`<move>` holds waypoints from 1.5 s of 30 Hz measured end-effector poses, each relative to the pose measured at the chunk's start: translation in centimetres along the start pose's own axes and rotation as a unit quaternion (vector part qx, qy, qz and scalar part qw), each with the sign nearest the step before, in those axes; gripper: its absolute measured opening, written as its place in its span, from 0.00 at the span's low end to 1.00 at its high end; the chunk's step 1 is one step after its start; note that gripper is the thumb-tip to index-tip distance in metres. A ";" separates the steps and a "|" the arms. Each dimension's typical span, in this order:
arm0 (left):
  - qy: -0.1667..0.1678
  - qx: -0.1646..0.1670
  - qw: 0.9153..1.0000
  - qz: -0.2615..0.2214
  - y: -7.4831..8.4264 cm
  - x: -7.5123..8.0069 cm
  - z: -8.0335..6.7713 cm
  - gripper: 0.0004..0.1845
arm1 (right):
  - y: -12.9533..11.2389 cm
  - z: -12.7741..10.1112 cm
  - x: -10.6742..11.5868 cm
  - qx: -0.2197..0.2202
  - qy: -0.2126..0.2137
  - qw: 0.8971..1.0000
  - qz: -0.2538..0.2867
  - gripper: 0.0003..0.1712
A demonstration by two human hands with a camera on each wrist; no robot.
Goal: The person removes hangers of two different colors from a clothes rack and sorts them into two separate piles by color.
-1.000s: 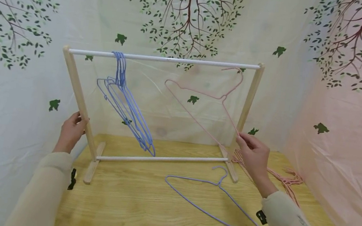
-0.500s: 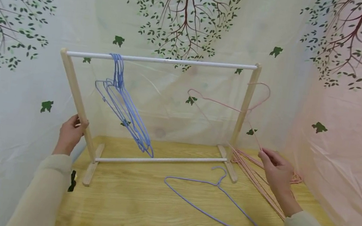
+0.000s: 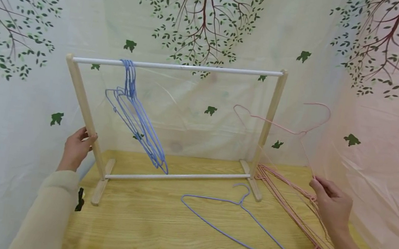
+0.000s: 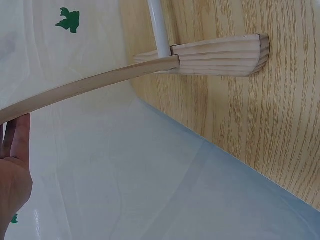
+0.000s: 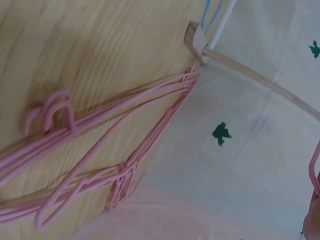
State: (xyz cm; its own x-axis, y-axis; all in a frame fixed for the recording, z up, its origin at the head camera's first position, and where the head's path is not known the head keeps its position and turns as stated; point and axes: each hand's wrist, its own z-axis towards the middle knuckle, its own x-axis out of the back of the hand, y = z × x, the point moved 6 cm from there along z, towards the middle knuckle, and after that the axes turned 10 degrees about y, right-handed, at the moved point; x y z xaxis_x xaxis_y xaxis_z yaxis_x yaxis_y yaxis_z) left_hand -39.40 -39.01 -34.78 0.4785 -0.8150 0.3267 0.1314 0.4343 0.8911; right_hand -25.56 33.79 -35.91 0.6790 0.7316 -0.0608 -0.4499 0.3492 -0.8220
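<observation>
The right hand point(image 3: 333, 207) pinches a pink wire hanger point(image 3: 288, 129), raised right of the wooden rack point(image 3: 274, 108) above a pink hanger pile point(image 3: 288, 193). The left hand point(image 3: 77, 149) grips the rack's left post; blue hangers point(image 3: 135, 116) hang from the rail.

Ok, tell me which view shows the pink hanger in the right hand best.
The head view: the whole pink hanger shows, pinched at one end by the right hand. The right wrist view catches only a sliver of it at its right edge; the left wrist view shows none.
</observation>
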 end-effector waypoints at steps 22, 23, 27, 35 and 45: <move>-0.012 0.012 1.000 -0.001 0.2 0.0 0.1 0.31 | 1.5 1.1 9.4 -0.038 0.128 0.983 0.123 0.13; -0.012 0.012 1.000 -0.001 0.2 0.0 0.1 0.31 | 1.5 1.1 9.7 -0.041 0.134 0.981 0.132 0.13; -0.013 0.009 1.000 -0.001 0.2 0.1 0.3 0.30 | 2.0 0.9 10.8 -0.058 0.149 0.978 0.132 0.13; -0.013 0.007 1.000 -0.004 0.1 0.1 0.5 0.30 | 3.8 -0.5 10.8 -0.101 0.085 0.982 -0.132 0.09; -0.022 0.003 1.000 -0.011 -0.3 -0.1 1.4 0.31 | 6.4 -3.2 8.5 -0.062 -0.073 0.971 -0.218 0.19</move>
State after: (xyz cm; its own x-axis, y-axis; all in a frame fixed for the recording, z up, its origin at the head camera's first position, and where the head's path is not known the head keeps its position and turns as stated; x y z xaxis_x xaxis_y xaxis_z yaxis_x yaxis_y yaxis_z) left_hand -40.72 -39.55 -34.64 0.4373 -0.8400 0.3211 0.1367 0.4150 0.8995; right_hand -20.74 40.35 -43.49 0.6956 0.6082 0.3825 -0.0581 0.5782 -0.8138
